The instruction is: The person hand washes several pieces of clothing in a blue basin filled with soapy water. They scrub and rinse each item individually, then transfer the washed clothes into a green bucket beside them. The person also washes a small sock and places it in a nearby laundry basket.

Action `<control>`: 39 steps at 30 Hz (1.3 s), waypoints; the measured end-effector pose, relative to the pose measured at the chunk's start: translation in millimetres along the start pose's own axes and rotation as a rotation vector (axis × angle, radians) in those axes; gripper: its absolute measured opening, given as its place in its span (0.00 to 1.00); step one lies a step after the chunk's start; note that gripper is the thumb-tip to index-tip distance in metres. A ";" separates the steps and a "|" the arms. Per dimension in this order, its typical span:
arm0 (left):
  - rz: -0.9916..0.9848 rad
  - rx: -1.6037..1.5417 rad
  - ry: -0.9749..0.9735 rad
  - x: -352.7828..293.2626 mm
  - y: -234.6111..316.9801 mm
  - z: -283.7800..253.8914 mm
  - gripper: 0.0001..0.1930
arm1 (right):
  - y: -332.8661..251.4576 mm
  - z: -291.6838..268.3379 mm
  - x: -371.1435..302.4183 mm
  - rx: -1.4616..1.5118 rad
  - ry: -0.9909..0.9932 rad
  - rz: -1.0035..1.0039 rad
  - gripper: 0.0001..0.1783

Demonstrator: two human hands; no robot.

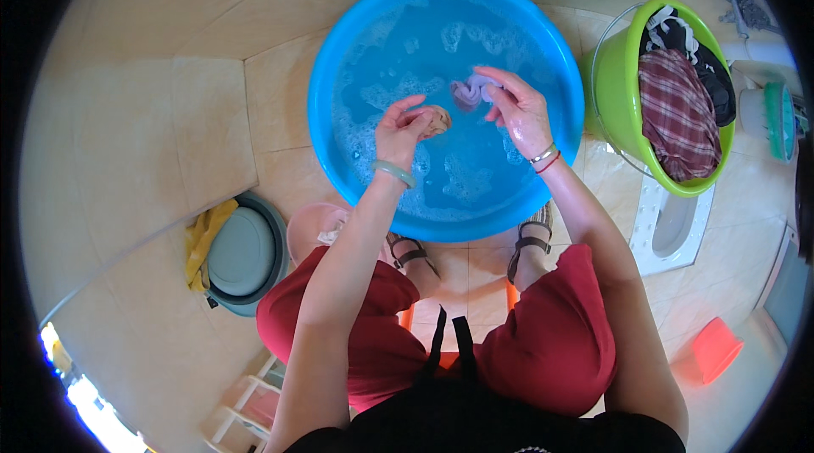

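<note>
A large round blue basin point(319, 105) of sudsy water stands in front of me. Over its middle, my left hand point(402, 133) is closed round a small tan lump point(437, 121) with darker marks; whether it is cloth or soap I cannot tell. A little to the right, my right hand point(519, 107) pinches a crumpled wet lavender cloth point(476, 91) between thumb and fingers. The cloth hangs just above the water, apart from the tan lump. White foam floats in patches around both hands.
On the right, a green bucket point(615, 84) holds a plaid cloth point(678, 110) and dark clothes, beside a white squat toilet point(675, 224). Stacked grey-green basins point(243, 250) and a pink basin point(307, 228) stand at left. An orange container point(717, 348) sits lower right.
</note>
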State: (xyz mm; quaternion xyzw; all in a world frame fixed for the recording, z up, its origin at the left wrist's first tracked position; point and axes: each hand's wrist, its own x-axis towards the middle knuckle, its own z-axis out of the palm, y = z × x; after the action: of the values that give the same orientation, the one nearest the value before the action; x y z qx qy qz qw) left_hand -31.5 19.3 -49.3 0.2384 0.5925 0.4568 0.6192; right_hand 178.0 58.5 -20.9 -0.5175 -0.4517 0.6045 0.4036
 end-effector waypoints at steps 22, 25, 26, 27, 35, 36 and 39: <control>0.274 0.024 -0.080 -3.3 4.8 40.8 0.17 | 38.9 -3.6 3.7 -0.134 -0.026 -0.266 0.20; 0.278 0.013 -0.135 -7.7 12.7 42.7 0.19 | 28.8 12.0 -9.0 -0.271 -0.061 -0.194 0.15; 0.275 0.072 -0.143 -8.9 12.0 40.4 0.20 | 29.7 16.1 -12.5 -0.320 -0.057 -0.182 0.14; 0.272 0.131 -0.150 -9.2 8.3 36.4 0.21 | 28.6 17.1 -14.4 -0.379 -0.064 -0.222 0.09; 0.388 0.784 -0.262 -4.1 -23.5 6.3 0.25 | 18.4 -2.9 -19.4 0.419 -0.258 0.283 0.08; 0.208 0.527 -0.274 -5.9 -25.1 15.1 0.25 | 20.8 -8.7 -13.9 0.487 -0.267 0.314 0.08; 0.032 0.249 -0.355 4.4 -40.4 26.0 0.23 | 22.0 -21.5 -1.4 0.598 -0.302 0.399 0.10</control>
State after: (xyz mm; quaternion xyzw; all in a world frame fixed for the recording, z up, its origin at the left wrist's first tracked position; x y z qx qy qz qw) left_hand 4.1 10.5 -80.6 0.3991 0.5224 0.3405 0.6722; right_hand 199.1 54.1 -43.0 -0.3598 -0.2002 0.8454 0.3402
